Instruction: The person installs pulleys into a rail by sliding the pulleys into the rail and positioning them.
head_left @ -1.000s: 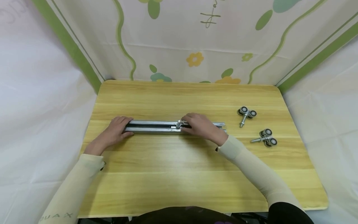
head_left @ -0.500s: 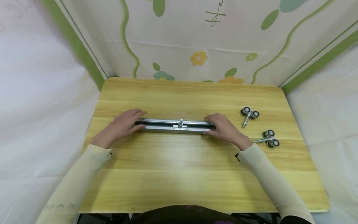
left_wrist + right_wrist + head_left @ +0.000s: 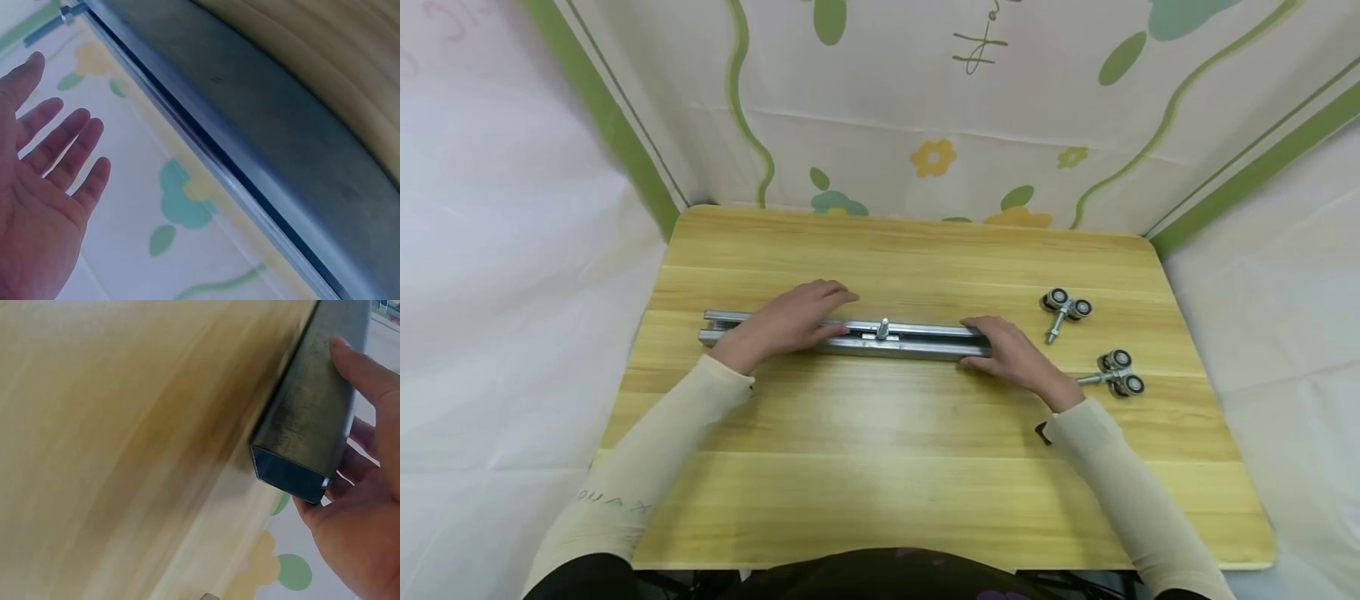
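Observation:
A grey metal rail (image 3: 917,348) with a lengthwise slot lies across the table. Out of the slot, near mid-length, stands a threaded bolt (image 3: 883,328); whatever carries it is hidden inside. My left hand (image 3: 790,323) hovers over the rail's left half, its fingertips just left of the bolt. In the left wrist view that hand (image 3: 50,169) has its fingers spread and holds nothing. At the rail's right end my right hand (image 3: 1011,354) grips it across its width. Thumb on one side and fingers on the other, the right hand (image 3: 369,481) shows near the rail's open end (image 3: 290,478).
Two wheeled trolleys with bolts lie right of the rail: one roller trolley (image 3: 1063,308) toward the back, another roller trolley (image 3: 1120,373) nearer, by the right wrist. Behind the wooden table (image 3: 880,467) hangs a flowered cloth (image 3: 865,92); white sheets flank both sides.
The right hand has gone from beside the bolt to the rail's right end. My left hand has moved right from the left end toward the bolt, and the rail's left end now shows.

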Motion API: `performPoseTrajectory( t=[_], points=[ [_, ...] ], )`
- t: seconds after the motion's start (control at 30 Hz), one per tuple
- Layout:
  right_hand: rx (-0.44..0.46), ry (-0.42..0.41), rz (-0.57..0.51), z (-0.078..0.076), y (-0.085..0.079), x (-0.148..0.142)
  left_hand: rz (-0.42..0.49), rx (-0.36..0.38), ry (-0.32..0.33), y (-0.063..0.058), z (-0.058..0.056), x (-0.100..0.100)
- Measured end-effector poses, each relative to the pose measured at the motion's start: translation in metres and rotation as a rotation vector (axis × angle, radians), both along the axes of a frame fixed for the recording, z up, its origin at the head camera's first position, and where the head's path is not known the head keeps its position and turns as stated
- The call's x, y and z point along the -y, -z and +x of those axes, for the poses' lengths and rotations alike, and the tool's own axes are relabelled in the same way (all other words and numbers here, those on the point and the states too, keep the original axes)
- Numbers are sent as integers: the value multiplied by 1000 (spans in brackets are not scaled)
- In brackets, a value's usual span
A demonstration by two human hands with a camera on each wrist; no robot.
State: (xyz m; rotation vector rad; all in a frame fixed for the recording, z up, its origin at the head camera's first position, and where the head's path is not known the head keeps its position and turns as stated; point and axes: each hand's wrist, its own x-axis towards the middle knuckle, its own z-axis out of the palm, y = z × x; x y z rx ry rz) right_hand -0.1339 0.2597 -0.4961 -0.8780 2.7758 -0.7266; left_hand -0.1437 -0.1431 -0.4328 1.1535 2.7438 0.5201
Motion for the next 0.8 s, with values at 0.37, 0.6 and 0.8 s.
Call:
performPoseTrajectory(
  t=[0.37, 0.6, 0.8],
  points=[
    [25, 43, -76, 0, 9, -2, -17, -7, 86, -2, -3, -31],
    [31, 46, -94, 0, 11, -4, 14, -38, 140, -1, -4, -47],
    [33, 48, -101, -2, 11, -3, 91, -93, 188, 1, -2, -56]
  ],
)
